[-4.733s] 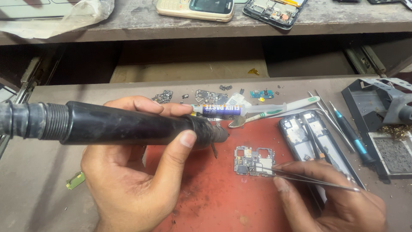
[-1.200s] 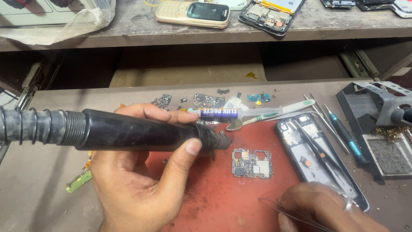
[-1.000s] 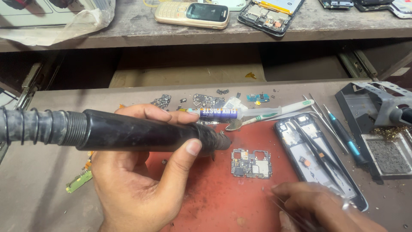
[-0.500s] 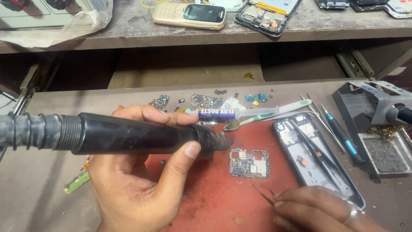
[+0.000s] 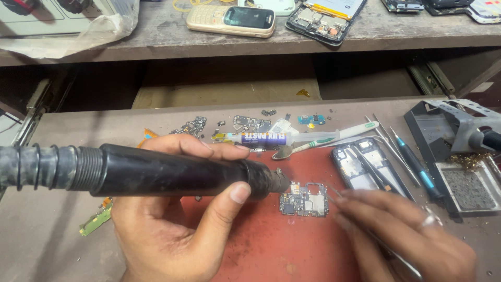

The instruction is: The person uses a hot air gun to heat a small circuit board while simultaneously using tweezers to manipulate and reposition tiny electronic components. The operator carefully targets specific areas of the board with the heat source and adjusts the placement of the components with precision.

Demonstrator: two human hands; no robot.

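Observation:
My left hand (image 5: pixel 172 230) grips a thick black hot-air handle (image 5: pixel 156 171) with a ribbed hose at the left; its nozzle points at a small phone circuit board (image 5: pixel 304 199) lying on a red mat (image 5: pixel 271 245). My right hand (image 5: pixel 402 230), blurred, holds thin metal tweezers (image 5: pixel 402 258) with their tips close to the board's right edge. A ring shows on one finger.
An opened phone frame (image 5: pixel 365 167), a syringe of paste (image 5: pixel 261 138), a toothbrush (image 5: pixel 329 140), screwdrivers (image 5: pixel 417 167) and loose small parts (image 5: pixel 245 124) lie behind the mat. A soldering iron stand (image 5: pixel 459 151) sits at right. Phones (image 5: pixel 232 20) rest on the upper shelf.
My right hand with the tweezers has moved up from the lower edge toward the circuit board's right side. The left hand and the hot-air handle stayed in place.

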